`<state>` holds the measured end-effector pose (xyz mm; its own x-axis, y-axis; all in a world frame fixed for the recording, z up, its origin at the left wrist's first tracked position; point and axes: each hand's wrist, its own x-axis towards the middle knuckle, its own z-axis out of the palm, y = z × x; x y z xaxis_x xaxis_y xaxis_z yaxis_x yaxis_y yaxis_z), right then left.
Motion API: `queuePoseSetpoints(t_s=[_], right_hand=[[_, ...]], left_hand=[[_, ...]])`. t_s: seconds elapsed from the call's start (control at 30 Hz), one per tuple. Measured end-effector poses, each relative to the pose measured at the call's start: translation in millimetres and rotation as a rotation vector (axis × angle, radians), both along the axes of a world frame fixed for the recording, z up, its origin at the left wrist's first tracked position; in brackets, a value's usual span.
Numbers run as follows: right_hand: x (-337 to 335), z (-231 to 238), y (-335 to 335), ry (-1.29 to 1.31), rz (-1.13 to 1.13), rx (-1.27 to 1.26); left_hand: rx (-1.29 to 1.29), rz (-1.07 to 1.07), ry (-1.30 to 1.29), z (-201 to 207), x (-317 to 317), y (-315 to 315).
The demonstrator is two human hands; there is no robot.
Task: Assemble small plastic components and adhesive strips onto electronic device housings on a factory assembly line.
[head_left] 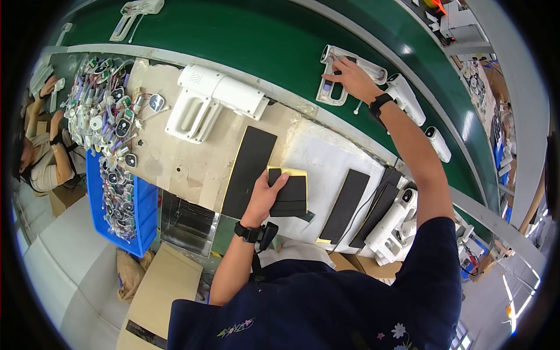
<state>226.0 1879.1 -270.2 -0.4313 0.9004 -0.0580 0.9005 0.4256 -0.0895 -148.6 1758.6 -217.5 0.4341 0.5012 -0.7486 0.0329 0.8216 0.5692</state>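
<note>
My left hand (266,195) is closed on a black foam pad (290,198) with yellow backing along its upper edge, thumb on top. Stretched out over the green conveyor belt (251,38), my right hand (354,80) touches an open white pistol-shaped housing (322,95). Its thumb and fingers are apart over the housing's inner side, where dark pieces show in the body and handle. The palm hides part of the housing. Beneath my left hand, a long black foam sheet (249,166) lies on the bench.
A closed white housing (219,96) rests on the bench beside a heap of wired circuit parts (102,111). Below is a blue bin (146,216). At right lie black foam strips (345,204) and a white device (388,233). Another person (49,157) sits far left.
</note>
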Motion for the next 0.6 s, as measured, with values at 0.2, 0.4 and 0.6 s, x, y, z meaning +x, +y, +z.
queuePoseSetpoints(t_s=[0.2, 0.4, 0.6], right_hand=[[0.7, 13.4, -9.9, -0.02, -0.103, -0.019], [-132.6, 87.1, -77.8, 0.904, -0.343, -0.409], [-170.3, 66.1, -107.0, 0.939, -0.11, -0.503]], left_hand=[[-0.015, 0.067, -0.117, -4.5, 5.2, 6.1], [-0.017, 0.038, -0.188, 5.4, -1.1, 11.9], [-0.056, 0.041, -0.304, 10.9, -12.1, 7.1]])
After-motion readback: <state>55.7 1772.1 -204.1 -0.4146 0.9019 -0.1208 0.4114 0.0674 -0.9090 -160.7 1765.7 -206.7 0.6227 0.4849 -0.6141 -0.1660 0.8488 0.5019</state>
